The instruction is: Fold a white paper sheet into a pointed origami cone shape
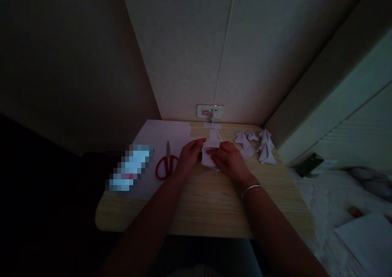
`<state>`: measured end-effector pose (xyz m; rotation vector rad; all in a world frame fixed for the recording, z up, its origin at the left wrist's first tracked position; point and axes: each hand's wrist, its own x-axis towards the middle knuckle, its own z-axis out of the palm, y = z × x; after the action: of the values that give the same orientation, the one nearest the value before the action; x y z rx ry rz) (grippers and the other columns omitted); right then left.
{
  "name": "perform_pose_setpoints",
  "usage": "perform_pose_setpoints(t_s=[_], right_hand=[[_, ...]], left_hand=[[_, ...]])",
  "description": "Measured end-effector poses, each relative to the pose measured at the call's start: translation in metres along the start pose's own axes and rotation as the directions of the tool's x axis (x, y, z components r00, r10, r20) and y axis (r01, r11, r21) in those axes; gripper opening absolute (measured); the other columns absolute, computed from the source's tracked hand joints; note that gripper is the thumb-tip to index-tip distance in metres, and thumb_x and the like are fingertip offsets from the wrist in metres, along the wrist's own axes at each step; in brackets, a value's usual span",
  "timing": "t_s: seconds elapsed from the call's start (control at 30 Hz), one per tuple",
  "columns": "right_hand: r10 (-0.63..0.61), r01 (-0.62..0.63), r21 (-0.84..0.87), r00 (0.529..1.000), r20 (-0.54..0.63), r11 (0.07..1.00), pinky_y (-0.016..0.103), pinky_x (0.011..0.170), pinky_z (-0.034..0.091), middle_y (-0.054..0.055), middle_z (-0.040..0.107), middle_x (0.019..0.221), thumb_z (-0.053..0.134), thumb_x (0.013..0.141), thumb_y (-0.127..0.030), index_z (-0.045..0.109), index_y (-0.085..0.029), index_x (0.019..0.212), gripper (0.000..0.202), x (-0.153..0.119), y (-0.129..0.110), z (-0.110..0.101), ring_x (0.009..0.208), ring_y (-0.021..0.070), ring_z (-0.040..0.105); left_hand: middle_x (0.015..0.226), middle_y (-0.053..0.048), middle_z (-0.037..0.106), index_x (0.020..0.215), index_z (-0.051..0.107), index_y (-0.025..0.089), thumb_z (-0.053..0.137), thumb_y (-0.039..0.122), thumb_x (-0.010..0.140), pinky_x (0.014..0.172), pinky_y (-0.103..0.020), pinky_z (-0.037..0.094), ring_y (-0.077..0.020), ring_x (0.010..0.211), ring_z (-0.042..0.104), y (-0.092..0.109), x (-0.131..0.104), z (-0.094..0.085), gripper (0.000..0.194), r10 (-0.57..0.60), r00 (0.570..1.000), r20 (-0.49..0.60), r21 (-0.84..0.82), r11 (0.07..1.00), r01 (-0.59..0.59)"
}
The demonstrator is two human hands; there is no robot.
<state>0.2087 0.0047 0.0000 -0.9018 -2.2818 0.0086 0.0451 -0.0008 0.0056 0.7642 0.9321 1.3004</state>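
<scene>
Both left hand (188, 157) and right hand (232, 160) angle inward (curled nearly closed), holding folded paper (208, 161)

The left hand (189, 154) and right hand (229, 159) hold a folded paper (207, 161) over the worktop (214, 211), between red-handled scissors (167, 158) and paper shapes (266, 153).

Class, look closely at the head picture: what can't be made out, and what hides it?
All in the head view:
- Bright object, left: details masked by pixel blocks.
- Left hand: some fingers on the folded paper hidden behind the hand itself.
- White sheet, lower right: cut off by the picture's edges.
- Far-left area: lost in darkness.
</scene>
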Motion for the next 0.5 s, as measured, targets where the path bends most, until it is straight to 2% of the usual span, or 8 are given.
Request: perform_pose_setpoints(t_s=[0.1, 0.2, 0.3, 0.4, 0.5], right_hand=[[-0.034, 0.034, -0.016, 0.998, 0.05, 0.999, 0.039, 0.074, 0.043, 0.009, 0.063, 0.09, 0.052, 0.086, -0.024, 0.068, -0.023, 0.105, 0.024, 0.0, -0.001, -0.004, 0.084, 0.024, 0.053], [-0.031, 0.031, 0.0, 0.995, 0.099, 1.0, 0.041, 0.08, 0.043, 0.011, 0.062, 0.108, 0.052, 0.086, -0.02, 0.065, -0.023, 0.113, 0.03, 0.001, -0.004, -0.007, 0.093, 0.0251, 0.053], [-0.021, 0.017, 0.025, 0.991, 0.132, 1.0, 0.042, 0.085, 0.042, 0.01, 0.06, 0.117, 0.05, 0.086, -0.016, 0.062, -0.023, 0.117, 0.034, 0.002, -0.008, -0.009, 0.1, 0.0253, 0.052], [-0.027, 0.021, 0.039, 0.986, 0.162, 0.999, 0.041, 0.085, 0.043, 0.009, 0.064, 0.109, 0.049, 0.086, -0.015, 0.063, -0.02, 0.114, 0.031, 0.004, -0.011, -0.007, 0.097, 0.0243, 0.052], [-0.028, 0.023, 0.029, 0.982, 0.189, 0.999, 0.038, 0.08, 0.044, 0.01, 0.065, 0.093, 0.049, 0.087, -0.016, 0.067, -0.016, 0.098, 0.021, 0.005, -0.013, -0.005, 0.087, 0.0229, 0.052]], left_hand=[[0.072, 0.001, 0.064, 0.097, 0.068, 0.014, 0.074, 0.038, 0.064, 0.054, -0.021, 0.04, -0.0085, 0.058, 0.053, 0.0, 0.001, -0.002, 0.041, 0.01, 1.0, -0.001, -0.016, 1.0, -0.01], [0.066, 0.002, 0.061, 0.095, 0.069, 0.014, 0.076, 0.034, 0.062, 0.052, -0.019, 0.037, -0.0056, 0.053, 0.048, 0.0, 0.003, -0.003, 0.039, 0.031, 0.999, -0.021, -0.035, 0.999, -0.031], [0.074, 0.0, 0.065, 0.09, 0.069, 0.015, 0.077, 0.033, 0.06, 0.057, -0.018, 0.04, -0.0062, 0.06, 0.053, 0.001, 0.003, -0.003, 0.036, 0.025, 0.999, -0.03, -0.087, 0.996, -0.027], [0.074, 0.001, 0.066, 0.088, 0.069, 0.016, 0.079, 0.03, 0.057, 0.061, -0.019, 0.042, -0.0075, 0.064, 0.056, 0.001, 0.003, -0.003, 0.035, 0.001, 0.999, -0.04, -0.108, 0.994, -0.005], [0.073, 0.0, 0.067, 0.091, 0.069, 0.016, 0.08, 0.027, 0.055, 0.063, -0.021, 0.043, -0.0091, 0.064, 0.057, 0.0, 0.004, -0.004, 0.04, -0.032, 0.998, -0.055, -0.063, 0.998, 0.029]])
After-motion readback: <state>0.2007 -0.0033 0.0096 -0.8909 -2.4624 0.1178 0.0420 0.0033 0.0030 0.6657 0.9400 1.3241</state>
